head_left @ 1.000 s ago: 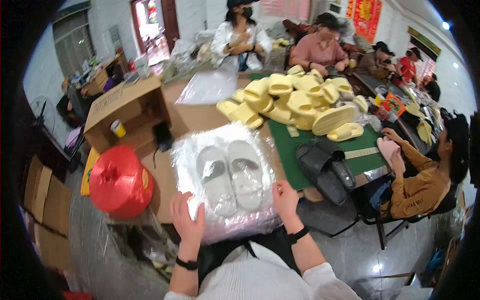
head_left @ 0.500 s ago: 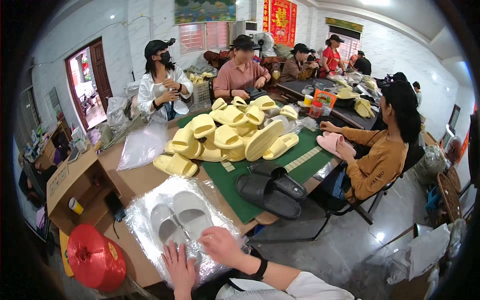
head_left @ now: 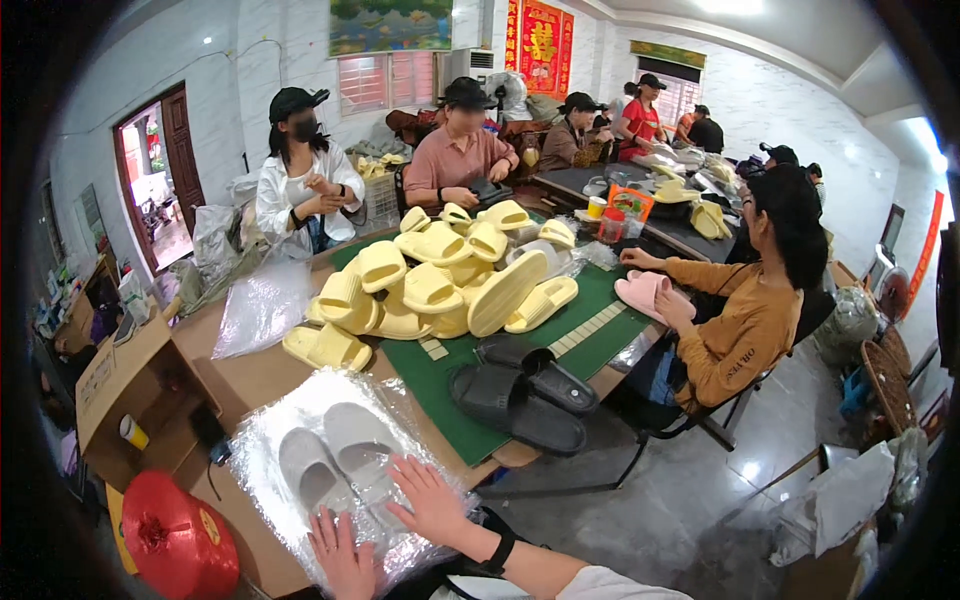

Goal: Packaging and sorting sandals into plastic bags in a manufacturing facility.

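Observation:
A pair of grey slippers (head_left: 358,440) lies side by side inside a clear plastic bag (head_left: 262,428) at the table's near edge. My left hand (head_left: 343,553) rests flat with fingers spread on the bag's near part, below the slippers. My right hand (head_left: 428,498) is open too, fingers stretched over the bag beside the right slipper. Neither hand grips anything. A stack of clear bags may lie under this one; I cannot tell. Right of the bag, two black slippers (head_left: 515,405) sit on a green mat (head_left: 425,395).
Yellow slippers (head_left: 430,290) are heaped mid-table. At the left stand a cardboard box (head_left: 120,385) and a red twine roll (head_left: 175,530). Loose plastic bags (head_left: 262,312) lie behind. A co-worker in a brown top (head_left: 735,320) holds pink slippers (head_left: 640,293); others work farther back.
My right hand has gone from closed fingers at the bag to open and spread on it. My left hand stays flat on the bag. The whole view has shifted slightly.

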A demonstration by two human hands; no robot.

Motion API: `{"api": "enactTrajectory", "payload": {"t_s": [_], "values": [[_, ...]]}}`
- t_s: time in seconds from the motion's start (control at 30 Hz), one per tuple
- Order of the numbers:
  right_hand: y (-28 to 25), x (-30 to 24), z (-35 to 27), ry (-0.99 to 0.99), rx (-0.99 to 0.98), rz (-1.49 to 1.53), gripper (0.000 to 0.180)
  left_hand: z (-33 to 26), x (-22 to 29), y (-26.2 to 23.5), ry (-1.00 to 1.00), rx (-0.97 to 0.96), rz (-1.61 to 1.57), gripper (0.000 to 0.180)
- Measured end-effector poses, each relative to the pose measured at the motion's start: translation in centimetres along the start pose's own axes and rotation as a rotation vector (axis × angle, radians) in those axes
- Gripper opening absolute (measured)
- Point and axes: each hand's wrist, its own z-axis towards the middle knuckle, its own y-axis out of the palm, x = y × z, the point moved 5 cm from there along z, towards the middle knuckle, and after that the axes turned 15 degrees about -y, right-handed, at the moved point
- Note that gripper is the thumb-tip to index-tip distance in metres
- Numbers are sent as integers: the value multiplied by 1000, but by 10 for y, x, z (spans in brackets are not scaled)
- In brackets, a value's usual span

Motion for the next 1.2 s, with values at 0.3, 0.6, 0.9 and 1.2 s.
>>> {"api": "enactTrajectory", "payload": {"t_s": [0.3, 0.6, 0.9, 1.2], "values": [[3, 2, -2, 10, -2, -17, 61, -13, -12, -9, -77, 204, -252, 81], [0, -1, -3, 7, 17, 5, 60, -6, -29, -9, -414, 122, 61, 96], [-2, -1, 1, 9, 24, 2, 60, 5, -52, 9, -403, 155, -211, 68], [-3, -1, -1, -2, 31, 21, 60, 4, -44, 3, -366, 170, -414, 67]]}}
